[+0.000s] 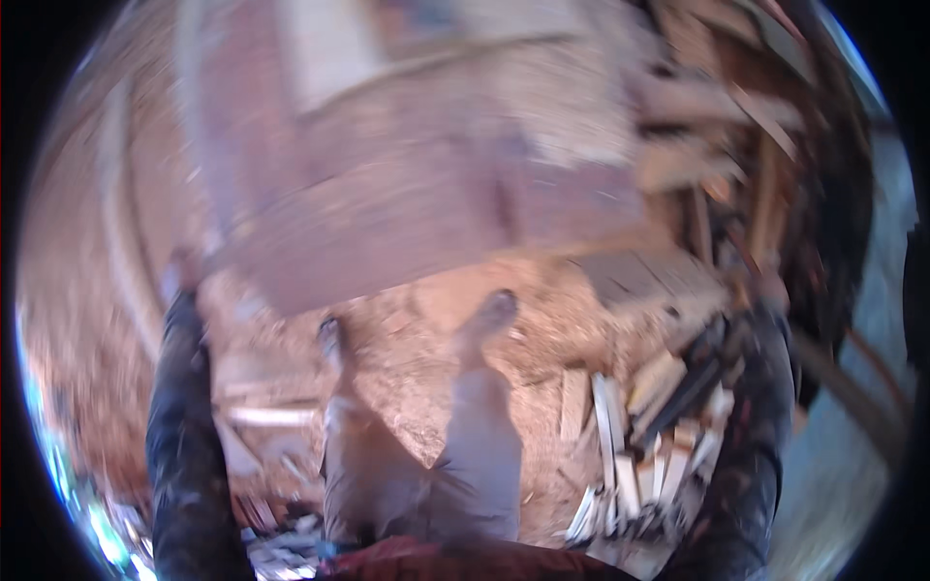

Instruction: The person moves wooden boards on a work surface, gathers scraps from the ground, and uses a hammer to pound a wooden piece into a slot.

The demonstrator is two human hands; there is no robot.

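Note:
My left hand (182, 269) is at the left, just beside the near left corner of a worn reddish-brown wooden bench (387, 218). Its fingers are smeared by motion, so I cannot make out whether it touches the bench. Out to the right, my right hand (770, 290) is held low near a jumble of timber pieces (756, 203). It is blurred too, and what it holds, if anything, does not show. Both arms are spread wide in dark sleeves. Pale boards (334, 48) lie on the far part of the bench top.
Sawdust and shavings (417, 300) cover the ground around my feet. Many wood offcuts (630, 474) are heaped at the lower right, near a flat grey-brown board (644, 276). A long pale beam (121, 203) lies at the left. More scraps (271, 416) lie by my left leg.

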